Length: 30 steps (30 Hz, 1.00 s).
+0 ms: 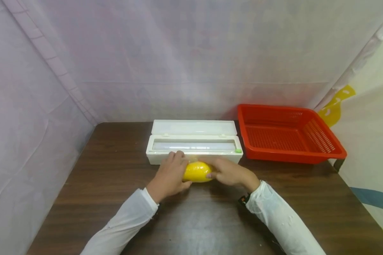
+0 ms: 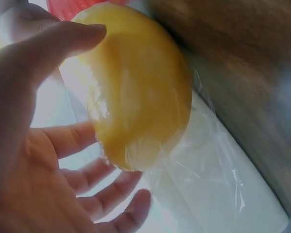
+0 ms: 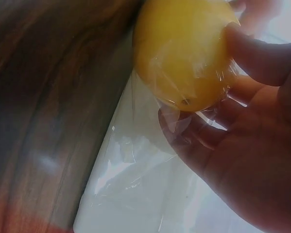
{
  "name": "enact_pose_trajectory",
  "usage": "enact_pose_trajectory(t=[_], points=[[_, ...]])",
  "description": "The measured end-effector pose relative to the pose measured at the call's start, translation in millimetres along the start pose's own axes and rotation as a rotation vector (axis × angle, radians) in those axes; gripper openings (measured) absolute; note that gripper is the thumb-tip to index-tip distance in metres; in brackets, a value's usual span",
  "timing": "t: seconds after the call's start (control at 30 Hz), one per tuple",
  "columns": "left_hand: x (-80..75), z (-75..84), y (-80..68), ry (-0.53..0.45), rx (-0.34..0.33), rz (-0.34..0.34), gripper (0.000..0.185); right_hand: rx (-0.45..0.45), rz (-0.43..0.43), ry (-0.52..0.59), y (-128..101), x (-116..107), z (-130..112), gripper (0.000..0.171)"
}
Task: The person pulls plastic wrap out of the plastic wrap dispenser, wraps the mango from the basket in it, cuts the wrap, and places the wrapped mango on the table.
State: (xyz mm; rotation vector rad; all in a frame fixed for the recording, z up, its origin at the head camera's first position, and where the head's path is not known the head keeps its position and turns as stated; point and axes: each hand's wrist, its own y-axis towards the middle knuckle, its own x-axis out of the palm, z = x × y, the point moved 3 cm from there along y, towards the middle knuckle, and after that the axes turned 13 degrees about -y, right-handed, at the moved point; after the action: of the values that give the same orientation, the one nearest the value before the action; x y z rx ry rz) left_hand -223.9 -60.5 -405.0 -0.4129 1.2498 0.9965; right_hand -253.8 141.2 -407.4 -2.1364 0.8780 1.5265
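Note:
A yellow oval fruit [image 1: 196,171] lies between both hands on the brown table [image 1: 115,184], just in front of a white cling-film dispenser box [image 1: 194,145] whose lid stands open. Clear film [image 2: 203,179] runs from the box and clings over the fruit [image 2: 140,92]. My left hand [image 1: 171,173] cups the fruit's left end, thumb [image 2: 62,39] on top and fingers below. My right hand [image 1: 228,172] grips the right end, its thumb [image 3: 262,53] pressing film onto the fruit [image 3: 184,53] while the fingers lie under the film [image 3: 140,179].
A red plastic basket [image 1: 293,157] stands on the table to the right of the dispenser. Pale fabric walls close in at the back and left. The table's near half [image 1: 194,223] lies between my sleeves.

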Motion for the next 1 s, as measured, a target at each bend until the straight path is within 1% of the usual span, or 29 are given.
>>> enact_pose_trajectory(t=[0.07, 0.17, 0.33, 0.5, 0.57, 0.7, 0.83, 0.87, 0.93, 1.0], points=[[1.4, 1.4, -0.1, 0.032, -0.002, -0.012, 0.068, -0.006, 0.004, 0.006, 0, -1, 0, 0.063], [3.8, 2.5, -0.2, 0.038, 0.015, -0.028, 0.076, -0.002, -0.004, 0.013, 0, 0, 0, 0.063], [4.5, 1.4, 1.4, 0.042, 0.058, -0.013, 0.087, -0.003, -0.016, 0.030, 0, 1, 1, 0.061], [6.9, -2.5, 5.7, 0.075, 0.073, -0.016, 0.082, -0.012, -0.013, 0.032, 1, 1, 0, 0.060], [7.2, -4.1, 6.8, 0.071, 0.073, -0.017, 0.079, -0.008, -0.006, 0.030, 0, 1, -1, 0.060], [8.2, -7.0, 7.4, 0.048, 0.082, -0.021, 0.079, 0.031, 0.019, 0.010, -2, -1, -6, 0.061], [6.6, -7.9, 7.2, 0.017, 0.084, -0.038, 0.077, 0.117, 0.059, -0.061, -6, -2, -10, 0.066], [6.1, -7.9, 7.3, 0.010, 0.080, -0.046, 0.077, 0.135, 0.078, -0.094, -7, -3, -11, 0.067], [3.8, -7.4, 7.8, -0.006, 0.072, -0.058, 0.076, 0.164, 0.128, -0.179, -8, -4, -13, 0.068], [2.4, -7.5, 8.7, -0.013, 0.063, -0.072, 0.076, 0.155, 0.198, -0.250, -9, -6, -17, 0.067]])
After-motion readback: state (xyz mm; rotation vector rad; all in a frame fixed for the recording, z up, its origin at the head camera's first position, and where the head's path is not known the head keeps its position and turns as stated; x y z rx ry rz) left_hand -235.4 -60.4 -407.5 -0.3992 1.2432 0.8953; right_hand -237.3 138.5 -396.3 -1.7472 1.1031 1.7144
